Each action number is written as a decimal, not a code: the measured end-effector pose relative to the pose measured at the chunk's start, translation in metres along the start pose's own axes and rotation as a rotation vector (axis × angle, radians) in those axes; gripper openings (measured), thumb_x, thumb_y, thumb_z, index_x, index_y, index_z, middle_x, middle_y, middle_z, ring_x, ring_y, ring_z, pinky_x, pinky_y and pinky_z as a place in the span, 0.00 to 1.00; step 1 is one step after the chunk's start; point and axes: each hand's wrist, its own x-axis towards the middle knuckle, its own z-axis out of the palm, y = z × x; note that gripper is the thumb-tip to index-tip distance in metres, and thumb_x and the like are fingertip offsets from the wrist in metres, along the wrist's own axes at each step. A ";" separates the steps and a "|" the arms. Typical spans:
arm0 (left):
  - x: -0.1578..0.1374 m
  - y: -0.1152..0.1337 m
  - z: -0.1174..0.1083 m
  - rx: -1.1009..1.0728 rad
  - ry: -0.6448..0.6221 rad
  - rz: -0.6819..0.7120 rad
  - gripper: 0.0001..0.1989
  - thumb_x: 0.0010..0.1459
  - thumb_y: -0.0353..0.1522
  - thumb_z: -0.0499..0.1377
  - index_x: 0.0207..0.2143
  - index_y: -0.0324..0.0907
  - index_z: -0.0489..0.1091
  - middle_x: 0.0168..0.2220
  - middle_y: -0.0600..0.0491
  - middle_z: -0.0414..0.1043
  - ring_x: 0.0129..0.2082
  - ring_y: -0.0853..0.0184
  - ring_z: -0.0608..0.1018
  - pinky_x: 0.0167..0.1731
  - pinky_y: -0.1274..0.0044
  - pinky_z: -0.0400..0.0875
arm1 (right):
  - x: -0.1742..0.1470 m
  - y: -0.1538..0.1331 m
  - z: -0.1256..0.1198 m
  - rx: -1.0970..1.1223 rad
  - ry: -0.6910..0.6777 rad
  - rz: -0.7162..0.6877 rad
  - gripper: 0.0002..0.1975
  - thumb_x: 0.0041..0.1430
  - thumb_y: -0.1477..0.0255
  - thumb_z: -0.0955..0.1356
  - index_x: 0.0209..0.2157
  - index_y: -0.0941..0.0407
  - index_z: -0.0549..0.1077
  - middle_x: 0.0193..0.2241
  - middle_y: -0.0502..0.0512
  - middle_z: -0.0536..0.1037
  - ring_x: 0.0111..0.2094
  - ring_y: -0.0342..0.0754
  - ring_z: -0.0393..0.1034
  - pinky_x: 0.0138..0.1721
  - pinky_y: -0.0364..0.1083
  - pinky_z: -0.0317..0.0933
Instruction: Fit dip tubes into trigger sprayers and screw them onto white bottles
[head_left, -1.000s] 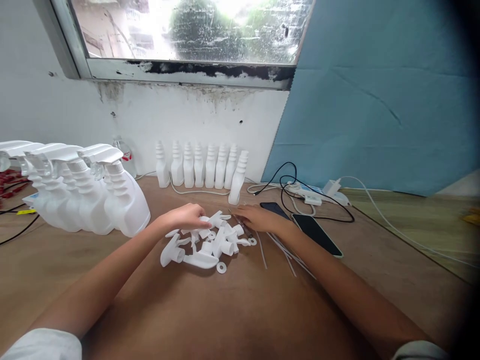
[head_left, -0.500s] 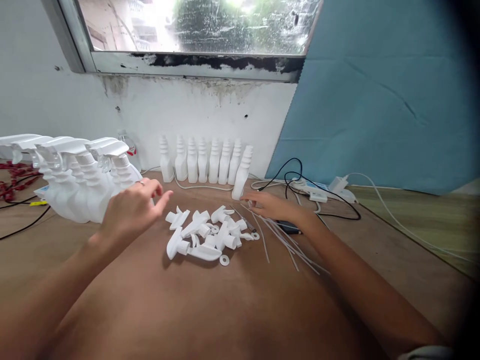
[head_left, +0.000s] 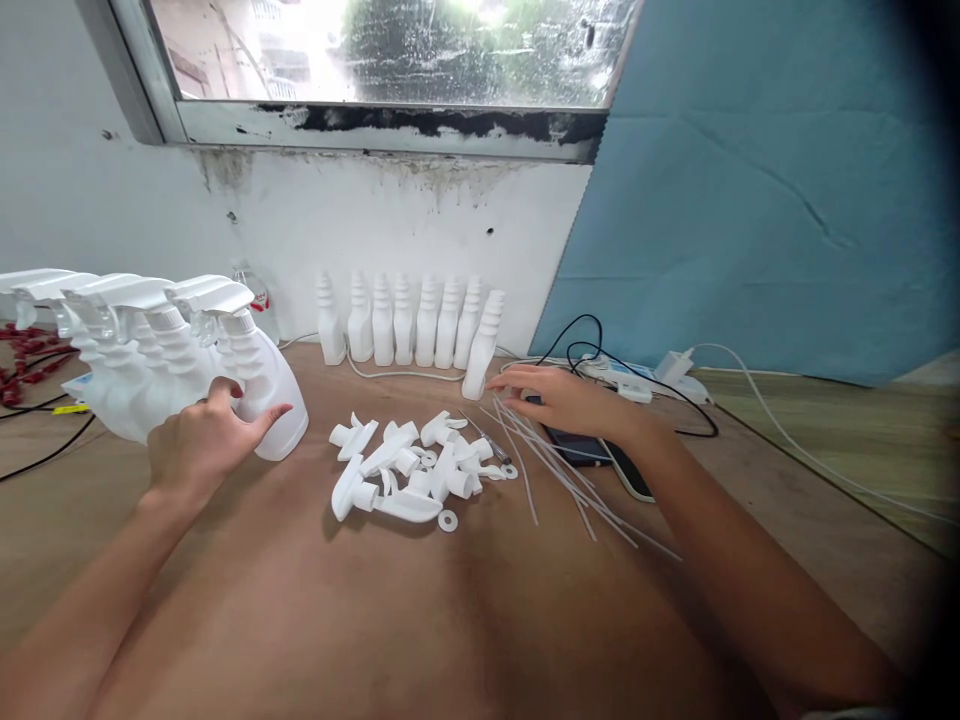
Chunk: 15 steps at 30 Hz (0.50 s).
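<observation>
At the left of the table (head_left: 390,620), the left hand (head_left: 206,435) has moved down and across to the big bottles (head_left: 285,400); half a second ago it hung nearer their right end, and a second ago it was among the spray heads (head_left: 454,475). Its thumb and forefinger stand wide apart in front of the nearest bottle; the other fingers are mostly hidden, and whether any touches the plastic I cannot tell. The right hand (head_left: 577,400) has shifted slightly right since the last frame. Its fingers are outstretched and a little parted, above the upper ends of the thin tubes (head_left: 559,467) and just beside the foot of the front small bottle (head_left: 482,350). The pale-edged phone (head_left: 634,475), covered by the forearm half a second ago, partly shows again beside the dark phone (head_left: 577,445). The spray heads lie as they did then.

The big bottles stand upright in a tight group, white and slightly translucent, broad below, with ribbed necks and white trigger tops pointing left. The spray heads are opaque white, heaped loosely mid-table on their sides and backs, with a washer (head_left: 448,520) flat in front of them. Behind, near the wall, seven more small bottles (head_left: 426,320) stand in a row, white, narrow and topless.
</observation>
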 end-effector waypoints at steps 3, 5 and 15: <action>-0.001 0.000 -0.002 0.015 -0.023 0.000 0.30 0.58 0.57 0.43 0.45 0.41 0.60 0.30 0.45 0.75 0.32 0.51 0.78 0.24 0.78 0.56 | -0.002 -0.005 -0.003 0.014 0.018 -0.006 0.16 0.65 0.67 0.60 0.50 0.53 0.73 0.43 0.56 0.76 0.40 0.48 0.71 0.42 0.46 0.63; -0.002 0.001 -0.002 -0.008 -0.027 0.012 0.27 0.59 0.55 0.44 0.45 0.42 0.59 0.31 0.46 0.76 0.32 0.52 0.78 0.24 0.78 0.56 | -0.002 -0.008 -0.003 0.018 0.033 -0.012 0.16 0.65 0.67 0.60 0.49 0.53 0.73 0.43 0.56 0.76 0.40 0.48 0.71 0.42 0.46 0.63; -0.022 0.014 0.005 -0.009 0.422 0.222 0.19 0.62 0.45 0.50 0.49 0.43 0.63 0.36 0.49 0.77 0.35 0.60 0.78 0.25 0.78 0.57 | 0.004 -0.043 -0.002 0.272 0.243 0.124 0.12 0.62 0.65 0.65 0.39 0.55 0.78 0.34 0.53 0.80 0.32 0.45 0.73 0.36 0.45 0.67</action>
